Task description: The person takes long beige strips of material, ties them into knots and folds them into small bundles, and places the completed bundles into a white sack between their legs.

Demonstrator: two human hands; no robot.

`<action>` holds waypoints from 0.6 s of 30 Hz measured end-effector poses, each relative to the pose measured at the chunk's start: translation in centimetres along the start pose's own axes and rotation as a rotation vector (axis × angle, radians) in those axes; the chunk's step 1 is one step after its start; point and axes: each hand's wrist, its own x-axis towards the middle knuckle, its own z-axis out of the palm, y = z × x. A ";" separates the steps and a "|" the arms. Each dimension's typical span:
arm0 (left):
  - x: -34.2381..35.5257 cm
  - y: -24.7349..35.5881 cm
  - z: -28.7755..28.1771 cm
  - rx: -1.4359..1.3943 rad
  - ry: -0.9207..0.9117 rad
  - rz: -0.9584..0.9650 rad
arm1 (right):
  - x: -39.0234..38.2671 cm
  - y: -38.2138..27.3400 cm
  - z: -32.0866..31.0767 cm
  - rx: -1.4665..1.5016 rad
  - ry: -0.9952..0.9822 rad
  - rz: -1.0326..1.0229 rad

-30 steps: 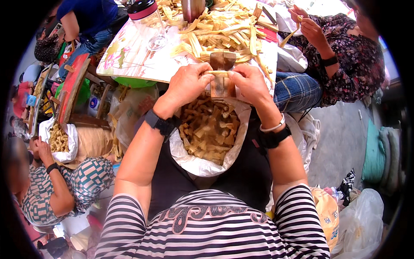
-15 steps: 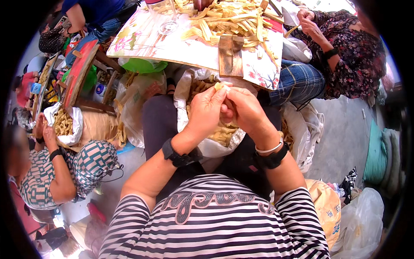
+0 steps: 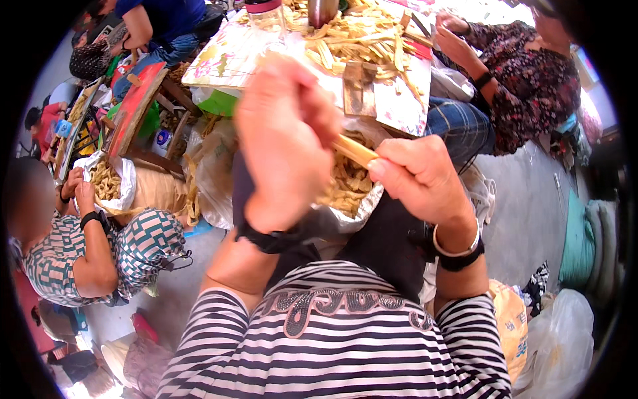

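Note:
A pale yellow flat strip (image 3: 355, 151), like a dried plant or food strip, spans the gap between my hands above an open white sack (image 3: 364, 214) between my knees. Its near end is pinched between the thumb and fingers of my right hand (image 3: 425, 181). My left hand (image 3: 286, 136) is raised and smeared by motion at the strip's far end. The blur hides whether its curled fingers grip the strip. Curled yellowish pieces (image 3: 349, 189) fill the sack, partly covered by my left hand and wrist.
Ahead stands a table (image 3: 216, 63) with heaped yellow strips (image 3: 362, 36), a wooden block (image 3: 359, 90) and a lidded clear jar (image 3: 266, 14). One person (image 3: 508, 73) sits at the right; another (image 3: 93, 246) sits at the left beside a sack (image 3: 126, 189). Plastic bags (image 3: 558, 346) lie at the lower right.
My hands were together over the sack, pinching a small piece. They have moved apart, left hand up and leftward, right hand rightward, with a long strip now showing between them.

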 end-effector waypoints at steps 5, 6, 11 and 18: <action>4.1 11.1 -3.1 -0.181 -0.427 0.135 | -3.6 2.4 -4.1 0.736 -0.078 0.228; 4.6 13.1 -4.2 -0.077 -0.477 0.220 | -3.3 2.2 -5.1 0.802 -0.164 0.183; 2.5 9.9 -1.3 0.223 -0.058 0.398 | 0.1 -1.6 -3.7 0.259 -0.063 0.038; 0.0 2.1 -1.8 0.469 0.084 0.450 | 2.2 0.3 6.0 0.887 -0.025 0.264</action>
